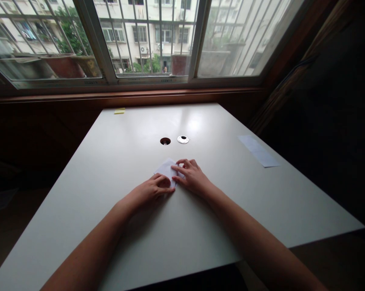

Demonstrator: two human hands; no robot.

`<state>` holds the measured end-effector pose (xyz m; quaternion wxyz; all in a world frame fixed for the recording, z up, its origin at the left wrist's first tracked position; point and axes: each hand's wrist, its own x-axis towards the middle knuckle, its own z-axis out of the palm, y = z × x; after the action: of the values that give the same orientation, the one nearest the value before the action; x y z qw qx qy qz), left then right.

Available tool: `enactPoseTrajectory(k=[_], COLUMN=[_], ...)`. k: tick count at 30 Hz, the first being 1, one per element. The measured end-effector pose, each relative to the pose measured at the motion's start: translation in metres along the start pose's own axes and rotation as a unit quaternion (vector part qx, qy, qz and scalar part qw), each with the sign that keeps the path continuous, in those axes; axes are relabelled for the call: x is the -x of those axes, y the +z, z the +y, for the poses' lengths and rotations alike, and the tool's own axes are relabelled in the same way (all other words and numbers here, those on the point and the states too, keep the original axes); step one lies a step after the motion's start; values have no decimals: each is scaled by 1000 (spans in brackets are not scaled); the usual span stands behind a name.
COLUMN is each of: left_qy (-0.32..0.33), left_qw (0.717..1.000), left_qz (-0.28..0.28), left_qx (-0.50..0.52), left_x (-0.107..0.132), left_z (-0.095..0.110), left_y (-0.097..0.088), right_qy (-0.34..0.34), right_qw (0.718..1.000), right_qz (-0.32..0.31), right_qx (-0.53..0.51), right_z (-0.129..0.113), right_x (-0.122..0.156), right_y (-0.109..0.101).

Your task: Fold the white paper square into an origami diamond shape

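Note:
A small piece of folded white paper (pixel 165 166) lies on the white table (pixel 118 157), with a pointed corner facing away from me. My left hand (pixel 158 185) grips its lower left side, fingers curled and thumb stretched to the near edge. On the other side, my right hand (pixel 192 174) pinches the paper, its thumb and fingertips pressing near the middle and right edge. Both hands partly cover the sheet, so the exact folds there are hidden.
Beyond the paper are a round hole (pixel 165 141) in the tabletop and a loose metal ring cover (pixel 182 140). A white paper strip (pixel 258 151) lies near the right edge, and yellow strips (pixel 119 110) at the far left corner. A barred window (pixel 148 81) stands behind.

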<state>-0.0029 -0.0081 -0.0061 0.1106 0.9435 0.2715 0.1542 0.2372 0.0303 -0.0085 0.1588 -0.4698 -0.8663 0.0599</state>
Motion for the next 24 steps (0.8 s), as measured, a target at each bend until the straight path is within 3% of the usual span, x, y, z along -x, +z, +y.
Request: enactPoseTrajectory(k=[14,20,24], left_qy=[-3,26,8], left_qw=[998,993,994], left_qz=[-14,4,21], left_qx=[57,115,107], left_x=[2,3,2], left_z=[4,2,1], left_y=[-11,-16,-11], right_qy=[3,-2,-4], right_qw=[1000,1000,1000], right_qz=[-1,6,5], right_qx=[-9,-8,-9], right_z=[2,2,1], right_x=[-1,0,0], right_y=[3,4,4])
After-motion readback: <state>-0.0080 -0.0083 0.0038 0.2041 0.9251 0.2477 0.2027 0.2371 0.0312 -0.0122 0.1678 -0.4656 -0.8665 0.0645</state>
